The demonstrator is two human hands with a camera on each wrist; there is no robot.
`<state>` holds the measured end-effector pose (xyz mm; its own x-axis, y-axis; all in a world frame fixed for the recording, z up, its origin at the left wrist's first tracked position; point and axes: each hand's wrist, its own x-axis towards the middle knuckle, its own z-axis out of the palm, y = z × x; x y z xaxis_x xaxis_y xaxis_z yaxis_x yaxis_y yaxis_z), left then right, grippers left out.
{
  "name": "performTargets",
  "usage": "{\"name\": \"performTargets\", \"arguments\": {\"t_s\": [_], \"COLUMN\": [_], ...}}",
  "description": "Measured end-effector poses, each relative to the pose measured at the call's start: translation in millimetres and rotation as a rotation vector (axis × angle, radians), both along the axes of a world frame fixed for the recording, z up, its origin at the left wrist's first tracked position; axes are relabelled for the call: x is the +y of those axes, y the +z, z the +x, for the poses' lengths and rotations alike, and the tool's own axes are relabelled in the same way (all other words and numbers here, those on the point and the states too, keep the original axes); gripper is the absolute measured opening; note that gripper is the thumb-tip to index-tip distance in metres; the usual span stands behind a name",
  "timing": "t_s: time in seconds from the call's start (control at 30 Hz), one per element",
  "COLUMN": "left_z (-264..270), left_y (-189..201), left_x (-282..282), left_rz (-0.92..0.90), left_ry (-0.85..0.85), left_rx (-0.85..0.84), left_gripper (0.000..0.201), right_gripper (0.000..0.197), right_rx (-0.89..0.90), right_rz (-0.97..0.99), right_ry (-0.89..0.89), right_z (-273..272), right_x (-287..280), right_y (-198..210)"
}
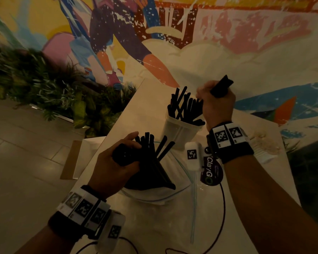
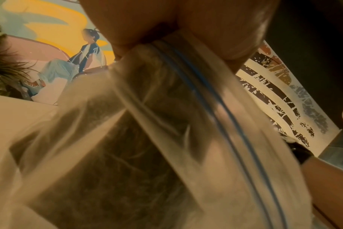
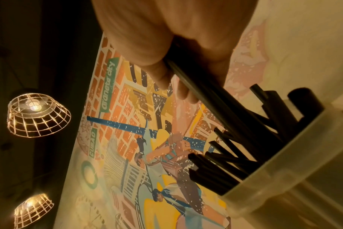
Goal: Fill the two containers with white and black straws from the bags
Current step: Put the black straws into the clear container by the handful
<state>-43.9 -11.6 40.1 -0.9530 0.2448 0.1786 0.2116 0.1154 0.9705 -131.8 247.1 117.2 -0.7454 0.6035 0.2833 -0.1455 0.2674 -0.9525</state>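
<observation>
While the left hand (image 1: 116, 162) is clutching the clear zip-top plastic bag (image 1: 173, 193) of loose black straws (image 1: 154, 153) near the pale table's (image 1: 145, 110) near edge, the right hand (image 1: 217, 103) is clenching a bundle of black straws (image 1: 221, 87), long axis steeply tilted, directly over the translucent plastic container (image 1: 178, 132) toward the far edge; that hand is nearer.

The scene was dim and warm-toned; two caged lamps (image 3: 36, 115) glowed overhead, the plastic bag (image 2: 166, 139) was blurred, and edges curved.
</observation>
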Motion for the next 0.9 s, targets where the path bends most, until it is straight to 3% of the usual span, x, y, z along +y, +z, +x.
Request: {"name": "performTargets", "arguments": {"t_s": [0.13, 0.27, 0.33, 0.47, 0.53, 0.67, 0.73, 0.83, 0.9], "left_z": [-1.1, -1.9, -1.7, -2.1, -2.9, -3.2, -2.0, -2.0, -2.9], "left_y": [0.8, -0.2, -2.2, -4.7, -4.7, -4.9, -5.1, -4.9, -3.7], "left_x": [-0.2, -0.2, -1.7, -4.5, -4.4, -4.7, -4.9, -5.9, -5.8], "left_rz": [0.003, -0.019, -0.007, 0.002, 0.018, 0.008, 0.02, 0.061, 0.045], "left_ry": [-0.012, -0.002, -0.002, 0.0, 0.002, 0.015, 0.014, 0.01, 0.008], "left_rx": [0.001, 0.003, -0.002, -0.006, -0.013, -0.008, -0.007, -0.021, -0.019], "left_gripper": [0.034, 0.032, 0.034, 0.036, 0.036, 0.036, 0.037, 0.042, 0.042], "right_gripper": [0.049, 0.056, 0.054, 0.06, 0.064, 0.075, 0.083, 0.083, 0.083], "right_rx": [-0.242, -0.504, -0.453, -0.078, -0.064, -0.529, -0.433, -0.008, -0.043], "right_rz": [0.158, 0.384, 0.472, 0.545, 0.632, 0.849, 0.823, 0.744, 0.747], "right_ry": [-0.071, -0.048, -0.087, -0.121, -0.084, -0.078, -0.133, -0.178, -0.144], "right_z": [-4.7, -1.4, -2.6, -6.4, -7.3, -9.3, -8.1, -10.7, -14.8], "right_x": [1.0, -3.5, -3.1, -0.8, 1.0, 9.6, 9.8, 8.2, 11.2], "right_y": [-4.4, -5.6, -7.9, -16.4, -26.2, -54.2, -53.1, -40.9, -41.3]}}
